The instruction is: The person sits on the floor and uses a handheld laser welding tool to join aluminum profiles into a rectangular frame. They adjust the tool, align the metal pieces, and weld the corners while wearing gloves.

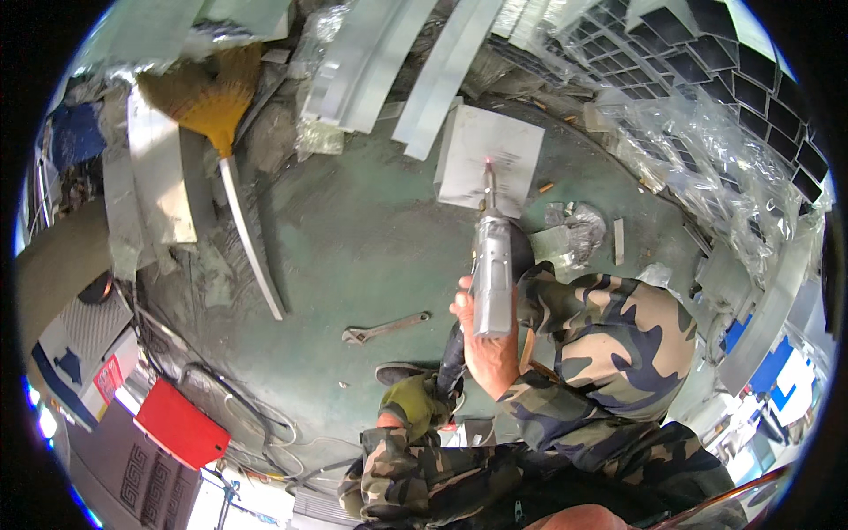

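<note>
- Welding gun (pixel 491 265), a long silver metal barrel with a thin nozzle, is seen at the centre of the frame, its tip lowered onto a flat grey metal plate (pixel 495 155) lying on the green floor (pixel 353 238) in the upper middle.
- A small pink glow is visible at the tip where it meets the plate.
- The gun is held around its rear half by the right hand (pixel 490 344), bare, with the fingers wrapped and clamped on the barrel.
- The black cable end behind the gun is gripped by the left hand (pixel 415 402), which wears a yellow-green glove; its fingers are closed around the cable.
- The gun is judged to be rigid and fairly heavy, with a smooth shell that may slip in a bare palm; the thick barrel behind the nozzle is judged the safe place to hold, since the tip is likely hot.
- The trailing cable is judged stiff enough to drag on the aim, so support from the second hand seems useful.
- One gun, one plate under the tip and two hands are counted.
- One adjustable wrench (pixel 386 329) lies on the floor left of the hands, well apart from the plate.
- One straw broom (pixel 216 115) lies at the upper left, and one red flat object (pixel 181 424) at the lower left.
- Several long pale metal strips (pixel 442 71) are stacked at the top, too overlapped to count.
</note>
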`<state>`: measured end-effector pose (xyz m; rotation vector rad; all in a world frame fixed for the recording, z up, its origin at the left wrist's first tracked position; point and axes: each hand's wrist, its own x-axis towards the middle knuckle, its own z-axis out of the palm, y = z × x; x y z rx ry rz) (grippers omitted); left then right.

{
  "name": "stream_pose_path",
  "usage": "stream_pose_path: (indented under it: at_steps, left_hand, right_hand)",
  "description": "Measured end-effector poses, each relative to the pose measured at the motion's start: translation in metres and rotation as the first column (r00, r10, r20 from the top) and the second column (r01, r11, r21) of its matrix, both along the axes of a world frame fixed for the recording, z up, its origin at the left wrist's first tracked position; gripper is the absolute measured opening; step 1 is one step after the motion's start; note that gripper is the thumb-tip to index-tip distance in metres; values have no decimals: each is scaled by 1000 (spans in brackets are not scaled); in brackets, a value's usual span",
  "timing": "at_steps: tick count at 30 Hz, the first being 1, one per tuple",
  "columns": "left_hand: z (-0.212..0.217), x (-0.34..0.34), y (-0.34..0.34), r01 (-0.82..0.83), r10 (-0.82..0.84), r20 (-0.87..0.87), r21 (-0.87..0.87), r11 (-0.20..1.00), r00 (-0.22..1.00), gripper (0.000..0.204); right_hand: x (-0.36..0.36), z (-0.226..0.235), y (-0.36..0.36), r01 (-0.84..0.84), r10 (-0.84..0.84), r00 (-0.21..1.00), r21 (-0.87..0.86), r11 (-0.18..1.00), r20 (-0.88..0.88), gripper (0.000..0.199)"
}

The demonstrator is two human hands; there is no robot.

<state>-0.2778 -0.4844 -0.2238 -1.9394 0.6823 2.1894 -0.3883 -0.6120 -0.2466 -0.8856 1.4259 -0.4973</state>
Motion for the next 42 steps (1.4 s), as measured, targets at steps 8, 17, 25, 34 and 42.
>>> stream_pose_path:
  at_steps: [8,17,25,34,42]
  left_hand:
    - [34,15,-31,-97,234,353,-363,927,906,91]
    - [91,41,6,-128,577,530,-658,742,621,63]
    - [116,46,122,-330,918,325,-862,386,226,37]
    - [146,33,182,-457,894,327,-874,164,-306,37]
    - [130,18,216,-436,923,270,-890,131,-275,30]
  right_hand:
    - [2,6,-5,-100,126,962,-118,988,243,53]
    - [54,50,36,-448,525,682,-276,850,509,66]
    - [84,116,94,-651,963,251,-721,239,93,57]
    - [44,-159,132,-929,837,202,-371,0,-508,44]
    - [27,-245,140,-902,536,-203,-56,-428,-820,43]
